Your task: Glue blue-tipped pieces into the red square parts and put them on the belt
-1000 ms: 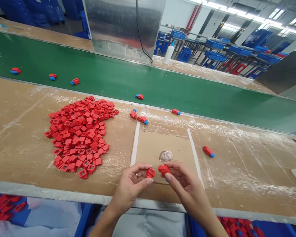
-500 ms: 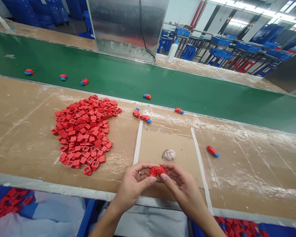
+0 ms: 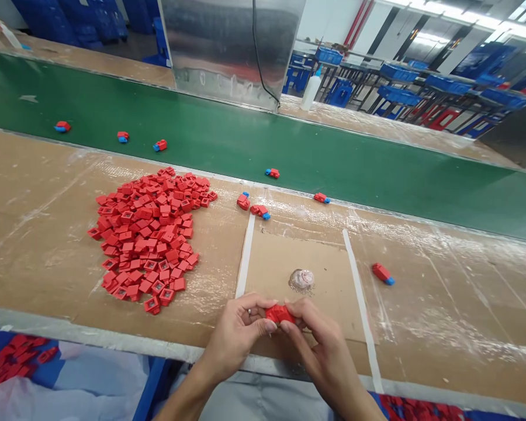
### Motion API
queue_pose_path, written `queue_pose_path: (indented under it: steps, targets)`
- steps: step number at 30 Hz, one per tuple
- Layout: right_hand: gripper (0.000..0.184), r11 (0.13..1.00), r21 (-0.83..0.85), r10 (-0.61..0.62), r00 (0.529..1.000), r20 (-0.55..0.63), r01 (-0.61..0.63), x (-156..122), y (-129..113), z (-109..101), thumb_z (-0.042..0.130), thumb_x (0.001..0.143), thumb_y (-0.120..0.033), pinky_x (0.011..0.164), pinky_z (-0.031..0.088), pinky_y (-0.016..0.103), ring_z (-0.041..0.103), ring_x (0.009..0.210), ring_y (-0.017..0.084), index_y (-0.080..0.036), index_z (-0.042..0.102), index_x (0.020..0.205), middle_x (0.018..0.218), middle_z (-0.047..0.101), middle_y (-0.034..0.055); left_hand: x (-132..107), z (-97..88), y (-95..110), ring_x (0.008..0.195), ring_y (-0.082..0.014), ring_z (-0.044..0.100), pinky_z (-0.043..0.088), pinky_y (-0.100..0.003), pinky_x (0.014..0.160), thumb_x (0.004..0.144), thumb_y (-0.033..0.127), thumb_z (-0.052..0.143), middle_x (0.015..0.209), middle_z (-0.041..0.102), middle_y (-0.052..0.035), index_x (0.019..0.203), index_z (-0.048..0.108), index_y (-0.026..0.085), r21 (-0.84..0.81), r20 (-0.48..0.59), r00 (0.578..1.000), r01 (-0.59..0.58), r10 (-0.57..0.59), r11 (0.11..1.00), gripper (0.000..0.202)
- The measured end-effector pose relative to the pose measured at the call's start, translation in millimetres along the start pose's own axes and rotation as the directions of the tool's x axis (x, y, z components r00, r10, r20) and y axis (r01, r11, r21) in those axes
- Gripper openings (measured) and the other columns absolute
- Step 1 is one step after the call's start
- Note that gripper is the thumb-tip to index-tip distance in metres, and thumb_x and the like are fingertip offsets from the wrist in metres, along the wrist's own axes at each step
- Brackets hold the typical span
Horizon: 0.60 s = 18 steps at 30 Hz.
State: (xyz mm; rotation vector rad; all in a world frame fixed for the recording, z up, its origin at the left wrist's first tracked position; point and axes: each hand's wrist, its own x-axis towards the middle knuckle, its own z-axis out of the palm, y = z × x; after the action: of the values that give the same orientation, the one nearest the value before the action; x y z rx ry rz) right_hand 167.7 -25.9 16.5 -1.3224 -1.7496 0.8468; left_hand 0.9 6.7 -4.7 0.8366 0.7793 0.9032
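Between my two hands is a small red plastic piece (image 3: 280,314), held over the cardboard near the table's front edge. My left hand (image 3: 239,330), with a ring on one finger, pinches its left end between thumb and fingers. The right end is pinched by my right hand (image 3: 319,336). Fingertips cover part of the piece, so I cannot tell whether it is one part or two pressed together. Just beyond the hands sits a round, pinkish-white lump (image 3: 302,279) on the cardboard sheet (image 3: 272,257). To the left lies a big heap of red plastic pieces (image 3: 153,228).
Several red-and-blue pieces lie on the green conveyor belt (image 3: 219,140) and along its near edge. Another red-and-blue piece (image 3: 383,273) rests to the right. Blue bins (image 3: 151,386) with red parts stand below the table edge. A white bottle (image 3: 311,90) stands behind the belt.
The red-and-blue pieces on the belt have shifted slightly right. My hands have closed in on the red piece, the right fingers now bent more tightly around its end.
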Motion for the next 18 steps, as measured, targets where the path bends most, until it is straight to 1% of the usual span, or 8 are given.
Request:
queue_pose_path:
  steps: [4,7,10,13,18]
  targets:
    - [0.012,1.0,0.007,-0.007,1.0,-0.002,0.007,-3,-1,5,0.046,0.099,-0.018,0.068,0.044,0.024,0.054,0.076,0.016,-0.021,0.058,0.097,0.086,0.056,0.0028,0,-0.7,0,0.079,-0.0168,0.061,0.049,-0.027,0.073,0.076,0.018,0.076,0.086,0.066,-0.0045,0.092,0.075,0.014,0.029,0.005,1.0,-0.016,0.016,0.999,0.017]
    - [0.012,1.0,-0.012,-0.021,1.0,-0.003,0.021,-4,-1,7,0.046,0.099,-0.016,0.069,0.044,0.025,0.053,0.076,0.016,-0.021,0.057,0.101,0.088,0.054,0.003,-1,-1.9,0,0.082,-0.0176,0.062,0.048,-0.027,0.074,0.077,0.018,0.076,0.088,0.066,-0.0048,0.094,0.076,0.015,0.018,0.024,0.999,-0.024,0.024,1.0,0.017]
    - [0.015,0.998,-0.039,-0.037,0.999,0.024,0.038,-2,-3,9,0.043,0.099,-0.014,0.071,0.045,0.025,0.054,0.079,0.016,-0.02,0.056,0.105,0.092,0.054,0.0045,-1,-2.9,0,0.085,-0.0182,0.061,0.048,-0.028,0.076,0.079,0.019,0.074,0.091,0.066,-0.0056,0.097,0.076,0.016,0.032,0.019,0.999,-0.049,0.048,0.998,0.018]
    - [0.015,0.997,-0.06,-0.039,0.998,0.042,0.042,2,-5,10,0.041,0.099,-0.015,0.071,0.046,0.026,0.054,0.078,0.016,-0.02,0.055,0.102,0.093,0.053,0.005,-1,-3.6,0,0.087,-0.0193,0.061,0.048,-0.029,0.078,0.081,0.02,0.072,0.094,0.066,-0.0066,0.099,0.076,0.017,0.062,0.009,0.997,-0.078,0.078,0.995,0.019]
    - [0.016,0.998,-0.059,-0.028,0.999,0.027,0.029,3,-5,13,0.039,0.1,-0.016,0.07,0.046,0.027,0.055,0.078,0.017,-0.021,0.054,0.096,0.091,0.053,0.0053,-1,-4.9,2,0.084,-0.0186,0.06,0.048,-0.028,0.076,0.081,0.022,0.072,0.091,0.064,-0.006,0.099,0.076,0.017,0.114,-0.007,0.994,-0.103,0.105,0.988,0.019]
